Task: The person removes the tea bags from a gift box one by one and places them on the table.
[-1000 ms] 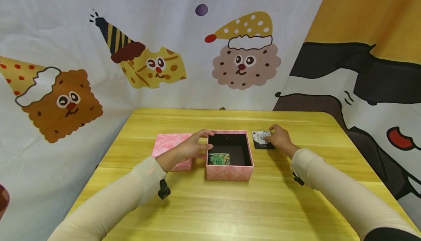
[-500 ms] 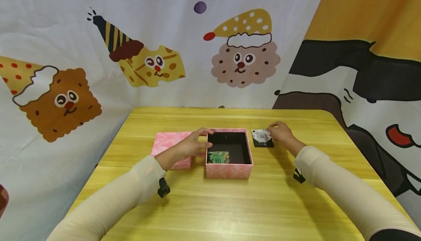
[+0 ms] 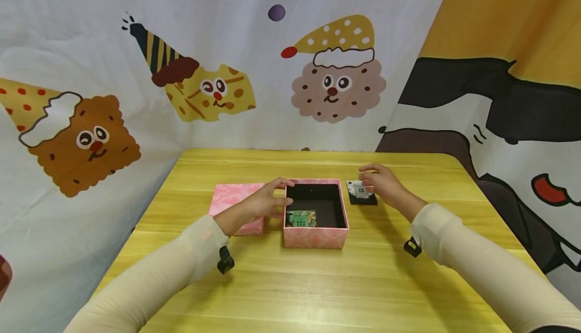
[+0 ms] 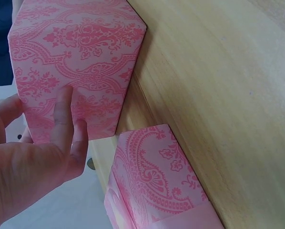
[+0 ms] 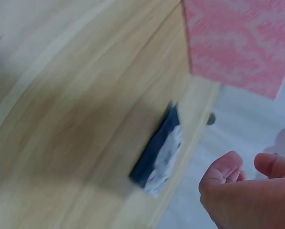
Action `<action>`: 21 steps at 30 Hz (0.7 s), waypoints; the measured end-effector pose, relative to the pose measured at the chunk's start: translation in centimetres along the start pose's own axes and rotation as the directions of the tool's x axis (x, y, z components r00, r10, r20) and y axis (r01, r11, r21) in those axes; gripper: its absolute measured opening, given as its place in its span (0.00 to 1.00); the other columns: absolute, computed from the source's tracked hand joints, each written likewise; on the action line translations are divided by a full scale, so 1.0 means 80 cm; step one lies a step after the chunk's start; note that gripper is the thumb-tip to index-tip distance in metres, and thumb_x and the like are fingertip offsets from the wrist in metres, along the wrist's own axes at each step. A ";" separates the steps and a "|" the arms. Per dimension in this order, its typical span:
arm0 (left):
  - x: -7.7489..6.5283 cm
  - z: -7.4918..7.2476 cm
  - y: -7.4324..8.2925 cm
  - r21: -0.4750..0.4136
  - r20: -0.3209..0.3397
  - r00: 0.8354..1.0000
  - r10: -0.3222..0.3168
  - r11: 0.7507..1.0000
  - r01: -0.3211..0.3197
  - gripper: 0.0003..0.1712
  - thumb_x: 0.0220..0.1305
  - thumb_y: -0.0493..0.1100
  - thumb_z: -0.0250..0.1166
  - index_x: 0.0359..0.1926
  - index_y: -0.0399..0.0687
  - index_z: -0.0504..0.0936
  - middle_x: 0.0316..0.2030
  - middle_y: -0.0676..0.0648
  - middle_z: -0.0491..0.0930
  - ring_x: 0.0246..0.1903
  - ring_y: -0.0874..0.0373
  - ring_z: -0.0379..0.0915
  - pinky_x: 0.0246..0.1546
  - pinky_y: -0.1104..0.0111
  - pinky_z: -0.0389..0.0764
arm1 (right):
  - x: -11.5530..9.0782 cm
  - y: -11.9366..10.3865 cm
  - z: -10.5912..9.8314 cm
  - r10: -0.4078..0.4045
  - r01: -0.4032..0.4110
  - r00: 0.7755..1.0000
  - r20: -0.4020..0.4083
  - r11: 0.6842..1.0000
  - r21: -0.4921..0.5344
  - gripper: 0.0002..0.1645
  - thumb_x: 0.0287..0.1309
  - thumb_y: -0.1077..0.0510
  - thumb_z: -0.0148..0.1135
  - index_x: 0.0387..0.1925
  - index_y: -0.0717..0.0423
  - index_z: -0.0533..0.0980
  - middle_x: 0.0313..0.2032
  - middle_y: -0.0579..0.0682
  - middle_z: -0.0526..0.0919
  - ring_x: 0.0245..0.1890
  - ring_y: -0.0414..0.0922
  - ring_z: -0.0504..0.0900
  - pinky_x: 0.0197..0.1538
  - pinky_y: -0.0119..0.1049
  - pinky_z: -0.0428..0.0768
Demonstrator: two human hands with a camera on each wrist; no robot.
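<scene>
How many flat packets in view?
2: a green packet inside the open pink box, near its front left corner, and a black-and-white packet on the table, right of the box. Others could be hidden beneath.

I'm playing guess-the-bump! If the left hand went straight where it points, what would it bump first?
The left hand would probably meet the open pink box first; its fingers look right at the box's side, perhaps touching.

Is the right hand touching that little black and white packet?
Apart. The right wrist view shows it: there is a clear gap between the right hand and the black-and-white packet.
</scene>
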State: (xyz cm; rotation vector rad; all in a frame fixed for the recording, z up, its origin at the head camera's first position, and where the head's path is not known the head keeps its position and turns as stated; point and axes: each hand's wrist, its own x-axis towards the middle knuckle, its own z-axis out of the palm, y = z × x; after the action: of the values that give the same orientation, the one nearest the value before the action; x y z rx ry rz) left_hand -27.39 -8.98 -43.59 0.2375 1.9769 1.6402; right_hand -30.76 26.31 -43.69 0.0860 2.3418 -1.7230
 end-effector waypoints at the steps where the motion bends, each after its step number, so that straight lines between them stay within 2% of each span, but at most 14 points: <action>1: 0.000 0.000 0.001 -0.002 -0.002 1.000 -0.001 1.000 0.001 0.29 0.76 0.34 0.60 0.73 0.43 0.62 0.78 0.36 0.47 0.55 0.35 0.76 0.47 0.51 0.87 | -0.002 -0.003 0.002 -0.005 0.004 1.000 0.009 1.000 0.008 0.28 0.76 0.58 0.54 0.71 0.66 0.64 0.61 0.65 0.73 0.53 0.54 0.79 0.62 0.49 0.79; 4: -0.001 0.001 0.000 -0.003 -0.009 1.000 0.000 1.000 0.000 0.29 0.75 0.34 0.61 0.72 0.43 0.63 0.78 0.36 0.48 0.54 0.36 0.76 0.46 0.51 0.87 | -0.006 -0.010 0.009 -0.019 0.018 0.999 0.042 1.000 0.025 0.27 0.76 0.59 0.55 0.69 0.66 0.65 0.52 0.55 0.77 0.43 0.44 0.80 0.53 0.40 0.83; 6: -0.001 0.001 0.000 -0.006 -0.014 1.000 0.000 1.000 0.000 0.29 0.75 0.34 0.61 0.72 0.43 0.63 0.77 0.36 0.49 0.53 0.36 0.77 0.46 0.51 0.87 | -0.010 -0.013 0.013 -0.029 0.026 0.997 0.068 0.999 0.043 0.26 0.76 0.59 0.54 0.69 0.67 0.65 0.48 0.52 0.78 0.39 0.40 0.80 0.50 0.37 0.84; 12: -0.004 0.003 0.002 -0.007 -0.007 1.000 0.010 1.000 -0.010 0.29 0.75 0.34 0.61 0.72 0.43 0.63 0.77 0.36 0.49 0.55 0.34 0.76 0.44 0.54 0.88 | -0.019 -0.021 0.025 -0.047 0.035 0.993 0.104 0.993 0.114 0.24 0.76 0.61 0.54 0.67 0.67 0.66 0.48 0.59 0.79 0.34 0.40 0.81 0.42 0.33 0.84; 17: -0.006 0.003 0.002 0.000 0.001 1.000 0.031 1.000 -0.031 0.29 0.76 0.33 0.59 0.72 0.41 0.62 0.77 0.34 0.48 0.59 0.31 0.73 0.43 0.53 0.88 | -0.025 -0.027 0.034 -0.054 0.032 0.990 0.134 0.987 0.160 0.21 0.76 0.62 0.54 0.65 0.66 0.68 0.43 0.55 0.81 0.32 0.42 0.80 0.38 0.31 0.83; 21: -0.005 0.003 0.000 -0.006 0.002 1.000 0.029 1.000 -0.029 0.28 0.76 0.33 0.59 0.72 0.42 0.63 0.77 0.35 0.49 0.57 0.33 0.75 0.42 0.53 0.88 | -0.031 -0.032 0.042 -0.061 0.034 0.985 0.163 0.986 0.163 0.20 0.75 0.62 0.56 0.63 0.66 0.69 0.40 0.53 0.81 0.32 0.41 0.79 0.38 0.31 0.83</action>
State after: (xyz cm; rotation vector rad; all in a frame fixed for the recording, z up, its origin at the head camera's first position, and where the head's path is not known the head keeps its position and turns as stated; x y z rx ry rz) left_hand -26.96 -8.95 -43.49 0.2662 1.9755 1.6632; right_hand -28.31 22.58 -41.73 -0.0855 2.1008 -1.8603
